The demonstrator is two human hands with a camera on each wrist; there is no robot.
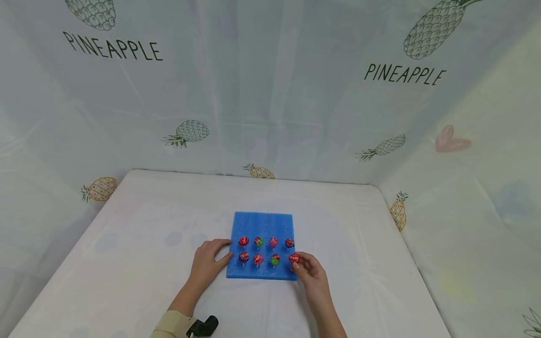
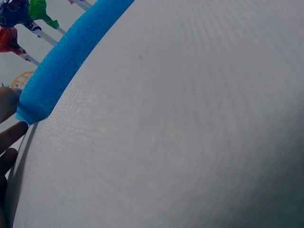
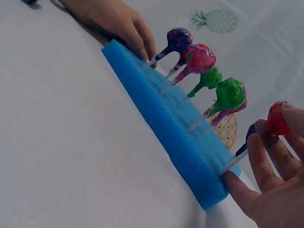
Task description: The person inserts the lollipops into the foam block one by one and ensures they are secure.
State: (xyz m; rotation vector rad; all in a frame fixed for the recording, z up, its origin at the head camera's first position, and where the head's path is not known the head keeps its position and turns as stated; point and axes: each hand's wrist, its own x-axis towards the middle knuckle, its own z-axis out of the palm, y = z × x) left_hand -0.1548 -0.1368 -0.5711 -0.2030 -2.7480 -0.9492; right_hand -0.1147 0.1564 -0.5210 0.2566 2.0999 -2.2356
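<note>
A blue foam board [image 1: 262, 272] lies flat, with lollipops standing in it in two rows. At the front right corner my right hand [image 1: 314, 284] pinches a red-wrapped lollipop [image 1: 294, 258] by its head. In the right wrist view, a white stick [image 3: 233, 162] under those fingers meets the foam close to the corner. My left hand [image 1: 208, 260] touches the board's left edge with thumb and fingers extended. Beside the held one stand a green-and-red lollipop [image 1: 275, 259] and, behind, a dark lollipop [image 1: 289, 242].
A white cloth covers the table [image 1: 139, 234], and a pineapple-printed curtain [image 1: 262, 94] rises behind and at both sides. A black device [image 1: 204, 325] sits at the left sleeve's cuff.
</note>
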